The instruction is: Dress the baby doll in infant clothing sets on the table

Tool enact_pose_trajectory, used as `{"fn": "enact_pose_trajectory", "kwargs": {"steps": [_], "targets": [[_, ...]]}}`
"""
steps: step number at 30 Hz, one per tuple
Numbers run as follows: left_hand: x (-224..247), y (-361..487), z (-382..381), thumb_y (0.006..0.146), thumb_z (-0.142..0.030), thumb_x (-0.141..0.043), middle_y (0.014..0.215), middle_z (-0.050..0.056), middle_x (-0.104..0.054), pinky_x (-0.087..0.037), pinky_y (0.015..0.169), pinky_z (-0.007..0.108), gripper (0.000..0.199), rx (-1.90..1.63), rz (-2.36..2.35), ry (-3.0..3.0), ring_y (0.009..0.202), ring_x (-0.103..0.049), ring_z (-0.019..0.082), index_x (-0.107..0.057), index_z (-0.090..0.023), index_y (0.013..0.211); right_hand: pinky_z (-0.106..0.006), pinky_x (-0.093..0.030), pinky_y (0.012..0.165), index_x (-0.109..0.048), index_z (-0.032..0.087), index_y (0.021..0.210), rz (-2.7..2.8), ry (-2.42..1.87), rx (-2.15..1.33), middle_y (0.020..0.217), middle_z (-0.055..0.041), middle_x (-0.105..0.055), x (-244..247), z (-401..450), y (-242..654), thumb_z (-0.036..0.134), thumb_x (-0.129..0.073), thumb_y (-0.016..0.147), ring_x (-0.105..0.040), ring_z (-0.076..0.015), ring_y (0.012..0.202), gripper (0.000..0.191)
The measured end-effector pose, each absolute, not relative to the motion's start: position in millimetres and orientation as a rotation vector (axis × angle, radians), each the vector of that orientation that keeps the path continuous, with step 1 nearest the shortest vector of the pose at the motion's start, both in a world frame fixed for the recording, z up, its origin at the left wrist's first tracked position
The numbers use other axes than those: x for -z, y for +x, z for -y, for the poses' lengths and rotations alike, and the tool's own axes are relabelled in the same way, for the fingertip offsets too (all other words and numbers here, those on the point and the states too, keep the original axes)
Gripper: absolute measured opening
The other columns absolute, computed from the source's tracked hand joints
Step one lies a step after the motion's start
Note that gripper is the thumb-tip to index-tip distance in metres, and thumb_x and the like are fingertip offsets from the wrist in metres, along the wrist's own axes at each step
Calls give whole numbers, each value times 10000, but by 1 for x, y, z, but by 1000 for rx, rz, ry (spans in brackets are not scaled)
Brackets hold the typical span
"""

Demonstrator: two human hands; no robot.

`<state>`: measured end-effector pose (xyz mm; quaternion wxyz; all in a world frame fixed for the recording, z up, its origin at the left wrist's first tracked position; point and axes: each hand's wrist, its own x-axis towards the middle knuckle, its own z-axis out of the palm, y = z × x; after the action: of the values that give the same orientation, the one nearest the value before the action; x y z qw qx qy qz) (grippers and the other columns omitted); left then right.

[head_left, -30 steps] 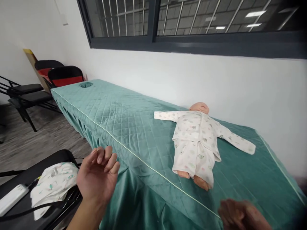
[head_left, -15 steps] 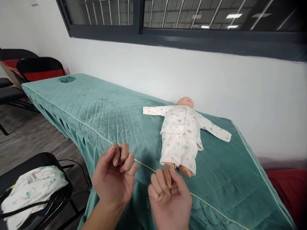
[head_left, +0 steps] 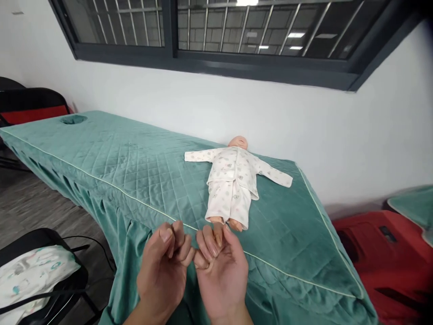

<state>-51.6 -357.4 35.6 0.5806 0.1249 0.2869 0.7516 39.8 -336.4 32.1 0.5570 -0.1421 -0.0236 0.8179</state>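
My left hand and my right hand are raised over the near edge of the bed, palms turned up. The fingers of both are curled in, and nothing shows inside either one. At the little fingers the two hands touch. Just beyond them a baby doll lies on its back, head toward the wall and arms spread. It wears a white printed long-sleeved top and matching trousers, and its feet poke out of the leg openings near my right fingertips. Neither hand appears to touch the doll.
A green quilted cover drapes the long bed, which has a face hole at its far left. Printed white cloth lies on a black chair at lower left. Something red stands right of the bed. A barred window is above.
My hands have come together from a gap until they touch, fingers still curled. The view has turned right, bringing in more of the red object. The doll lies as before.
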Motion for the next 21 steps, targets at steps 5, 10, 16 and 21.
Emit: {"fn": "enact_pose_trajectory", "kwargs": {"steps": [5, 10, 16, 21], "targets": [[-32, -44, 361, 712, -372, -762, 606, -37, -242, -233, 434, 243, 523, -1735, -701, 282, 482, -257, 78, -307, -175, 546, -195, -338, 477, -485, 193, 659, 93, -381, -1844, 605, 48, -395, -33, 341, 48, 297, -672, 837, -329, -82, 538, 278], [-26, -42, 361, 739, -317, -741, 609, -42, -238, -190, 427, 238, 497, -1710, -655, 227, 479, -227, 70, -300, -173, 562, -158, -230, 377, -503, 185, 682, 44, -604, -1822, 618, 48, -454, -28, 339, 48, 279, -737, 786, -362, -58, 505, 272], [-15, -43, 359, 758, -302, -735, 608, -46, -236, -185, 428, 233, 501, -1698, -640, 198, 484, -224, 71, -287, -176, 573, -152, -124, 312, -481, 190, 695, -15, -737, -1847, 648, 52, -507, -15, 335, 43, 318, -733, 801, -283, -22, 417, 302], [-7, -48, 357, 750, -308, -740, 613, -52, -231, -197, 420, 221, 509, -1688, -667, 168, 486, -220, 66, -277, -180, 582, -159, -74, 296, -434, 203, 644, 139, -722, -1865, 563, 66, -489, -4, 332, 41, 451, -752, 785, -252, -15, 365, 428]]}}
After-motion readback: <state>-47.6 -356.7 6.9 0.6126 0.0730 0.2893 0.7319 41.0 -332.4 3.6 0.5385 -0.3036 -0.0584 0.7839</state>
